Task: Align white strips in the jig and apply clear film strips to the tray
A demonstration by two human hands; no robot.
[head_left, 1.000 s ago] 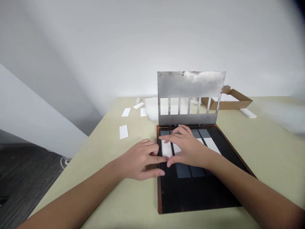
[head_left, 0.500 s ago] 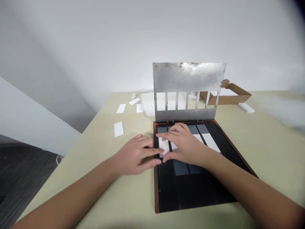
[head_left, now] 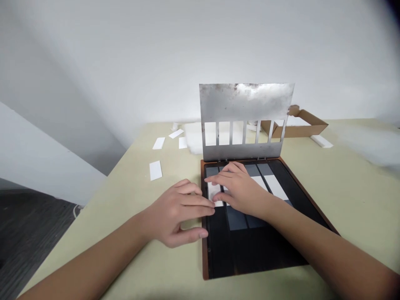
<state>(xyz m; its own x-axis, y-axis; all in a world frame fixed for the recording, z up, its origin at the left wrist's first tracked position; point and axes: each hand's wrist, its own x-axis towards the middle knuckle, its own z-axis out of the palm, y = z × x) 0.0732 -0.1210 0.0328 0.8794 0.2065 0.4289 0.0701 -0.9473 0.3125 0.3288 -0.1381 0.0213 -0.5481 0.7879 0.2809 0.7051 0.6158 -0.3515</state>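
White card (head_left: 214, 189) lies on black board (head_left: 259, 250); left hand (head_left: 176, 211) spreads wide beside it; right hand (head_left: 242, 188) arches over it, grip indeterminable.

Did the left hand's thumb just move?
Yes, the thumb of the left hand moved farther from the metal flap, toward the near end of the black board.

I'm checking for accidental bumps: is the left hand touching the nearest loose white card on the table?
Apart: the head view shows tabletop between left hand and loose card.
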